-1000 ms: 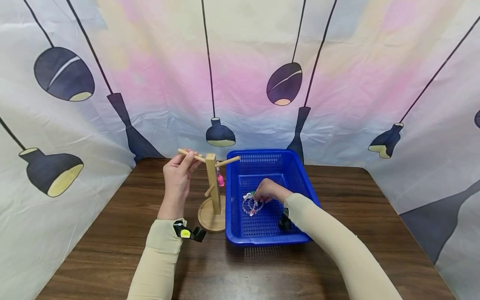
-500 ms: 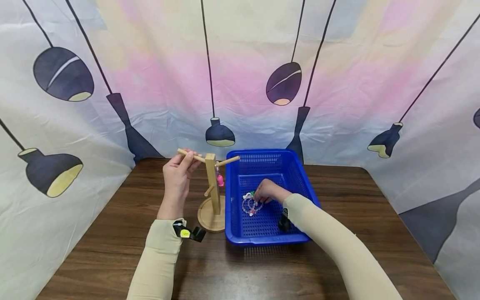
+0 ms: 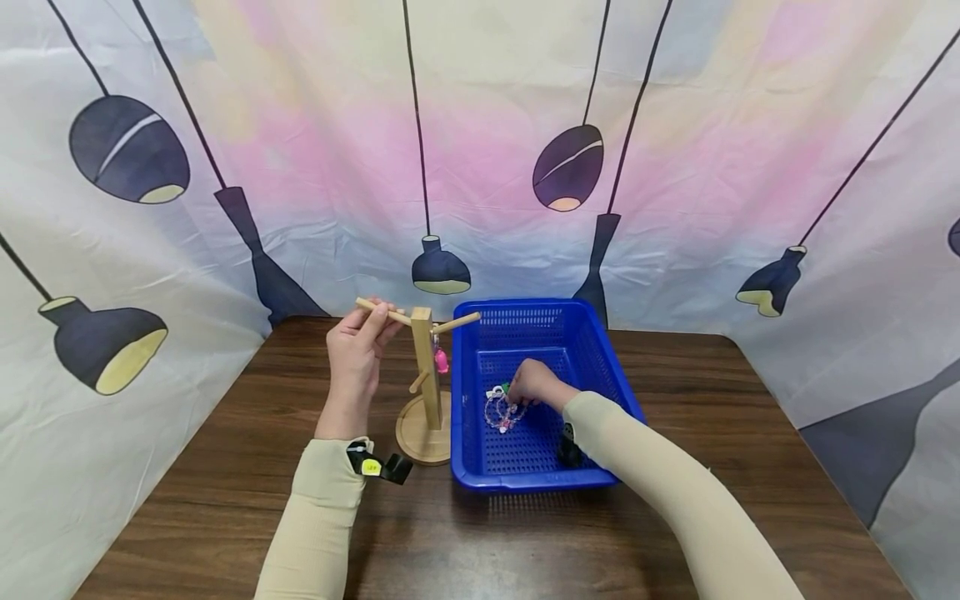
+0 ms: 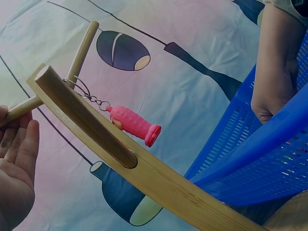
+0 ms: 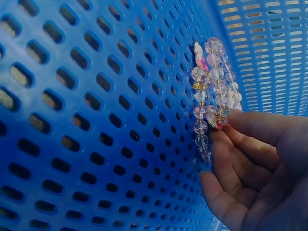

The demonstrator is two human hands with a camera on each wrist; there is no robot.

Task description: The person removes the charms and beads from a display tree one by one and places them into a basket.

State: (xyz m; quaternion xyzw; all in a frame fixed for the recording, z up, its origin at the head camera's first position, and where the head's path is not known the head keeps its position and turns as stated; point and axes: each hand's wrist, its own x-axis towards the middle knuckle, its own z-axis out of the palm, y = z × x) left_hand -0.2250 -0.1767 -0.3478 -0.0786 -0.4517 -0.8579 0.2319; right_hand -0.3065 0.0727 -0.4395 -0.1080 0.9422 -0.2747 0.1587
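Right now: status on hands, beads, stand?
Left hand grips stand peg. Right hand pinches bead bracelets inside blue basket. Pink keychain already hangs. Nothing blocking.

A: What crowds the wooden stand (image 3: 429, 383)?

B: The blue basket (image 3: 592, 346) sits just beside it, leaving only a narrow gap. The left hand (image 3: 354, 360) holds the stand's far peg; a pink charm (image 3: 442, 361) hangs on the basket side.

A: And free room?

B: Bare worktop (image 3: 225, 467) lies near the stand, away from the basket. Basket walls hem in the right hand (image 3: 532, 383).
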